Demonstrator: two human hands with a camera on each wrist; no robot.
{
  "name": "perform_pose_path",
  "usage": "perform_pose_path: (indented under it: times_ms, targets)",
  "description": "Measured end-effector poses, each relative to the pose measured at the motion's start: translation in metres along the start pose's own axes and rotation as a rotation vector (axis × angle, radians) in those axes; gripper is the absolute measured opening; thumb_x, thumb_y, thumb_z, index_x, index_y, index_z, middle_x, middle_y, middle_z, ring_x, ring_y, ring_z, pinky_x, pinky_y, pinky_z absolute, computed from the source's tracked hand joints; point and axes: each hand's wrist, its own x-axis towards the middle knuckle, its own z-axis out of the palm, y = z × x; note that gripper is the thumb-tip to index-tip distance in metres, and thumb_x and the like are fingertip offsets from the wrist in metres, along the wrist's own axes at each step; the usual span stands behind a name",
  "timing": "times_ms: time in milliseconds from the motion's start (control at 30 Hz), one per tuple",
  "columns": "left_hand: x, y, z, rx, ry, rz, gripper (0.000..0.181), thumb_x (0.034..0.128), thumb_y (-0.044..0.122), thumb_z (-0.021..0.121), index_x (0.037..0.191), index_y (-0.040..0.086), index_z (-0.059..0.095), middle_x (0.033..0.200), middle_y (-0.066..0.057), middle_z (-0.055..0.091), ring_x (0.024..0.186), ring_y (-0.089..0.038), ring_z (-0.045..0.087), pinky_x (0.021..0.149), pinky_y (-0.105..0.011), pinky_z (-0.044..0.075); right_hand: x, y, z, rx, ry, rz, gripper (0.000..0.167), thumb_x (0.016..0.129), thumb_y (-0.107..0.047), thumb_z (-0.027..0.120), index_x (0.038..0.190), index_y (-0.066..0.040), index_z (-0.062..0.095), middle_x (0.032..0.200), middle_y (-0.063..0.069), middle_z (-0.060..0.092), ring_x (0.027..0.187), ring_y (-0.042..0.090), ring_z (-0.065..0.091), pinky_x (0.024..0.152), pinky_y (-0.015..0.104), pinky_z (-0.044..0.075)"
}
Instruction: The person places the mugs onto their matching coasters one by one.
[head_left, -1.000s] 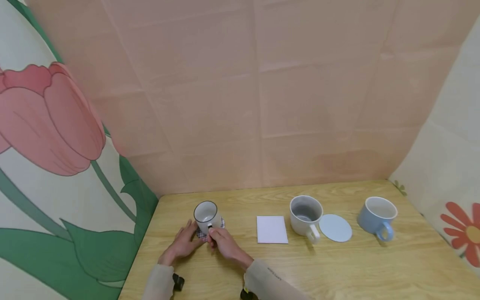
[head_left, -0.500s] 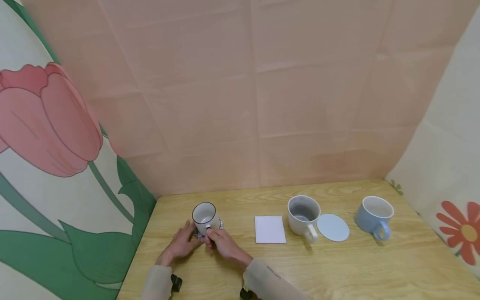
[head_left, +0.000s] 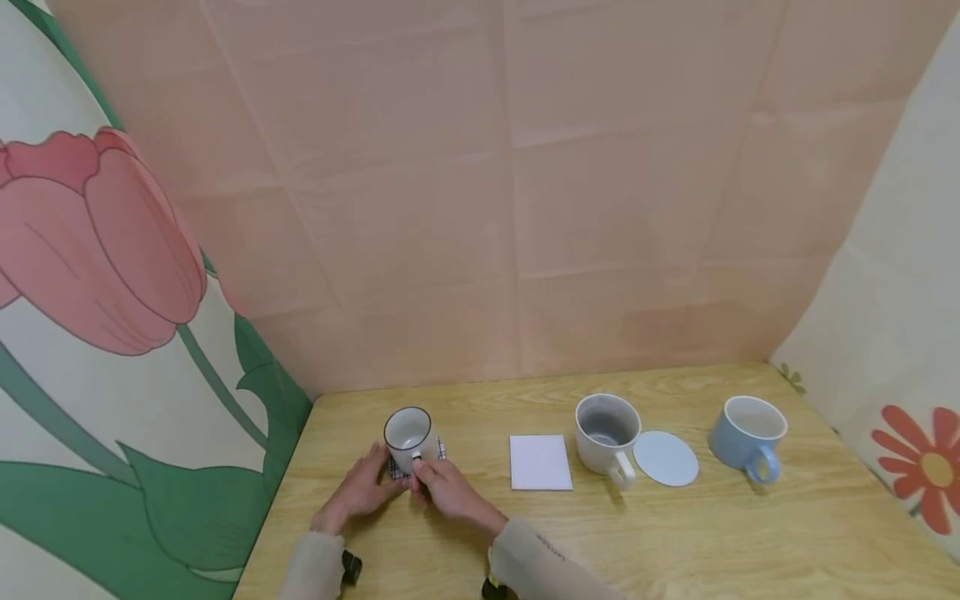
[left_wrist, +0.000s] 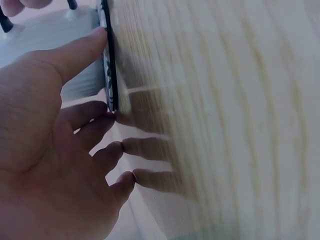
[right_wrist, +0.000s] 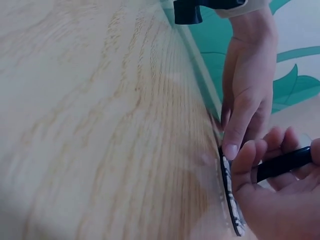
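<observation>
A staged set; creased backdrop [head_left: 510, 192], floral side sheets [head_left: 142, 258].

The left hand [head_left: 363, 487] is held with its fingers [left_wrist: 109, 156] spread; the right hand [head_left: 452, 489] is held close beside it, fingers curled; both forearms [head_left: 546, 563] are angled inward.

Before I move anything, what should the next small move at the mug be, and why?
I'd likely ease the right hand off the handle of the black-rimmed mug. The mug appears to sit upright on the checked coaster, and the left hand touches the coaster's edge, so it could steady things during release.
</observation>
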Motion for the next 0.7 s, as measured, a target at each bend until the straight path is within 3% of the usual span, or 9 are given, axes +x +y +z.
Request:
perform_pose_path:
  times_ms: [233,400,700]
  targets:
    - [-0.001,0.003,0.002,-0.069,0.038,0.002,0.080,0.0946,0.031,0.084,0.162,0.010,0.045,0.165,-0.022,0.046,0.154,-0.047,0.040,0.126,-0.070,0.029,-0.002,-0.003,-0.003,-0.041,0.020,0.000,0.049,0.117,-0.027,0.043,0.099,0.009,0.071,0.102,0.029,0.075,0.089,0.040,0.071,0.074,0.033,0.062]
    - [-0.002,0.003,0.003,-0.065,0.043,0.013,0.081,0.0954,0.028,0.083,0.163,0.009,0.042,0.167,-0.021,0.044,0.156,-0.046,0.037,0.127,-0.069,0.029,-0.003,-0.003,-0.010,-0.104,0.046,0.032,0.043,0.114,-0.033,0.052,0.102,0.001,0.075,0.105,0.021,0.077,0.089,0.034,0.071,0.064,0.024,0.055]
    - [-0.004,-0.001,0.001,-0.033,0.038,-0.022,0.079,0.0967,0.028,0.081,0.164,0.011,0.043,0.169,-0.021,0.040,0.157,-0.047,0.035,0.127,-0.070,0.027,-0.011,-0.011,-0.028,-0.185,0.075,0.031,0.029,0.110,-0.031,0.061,0.118,-0.008,0.077,0.108,0.014,0.076,0.090,0.037,0.073,0.061,0.025,0.056]
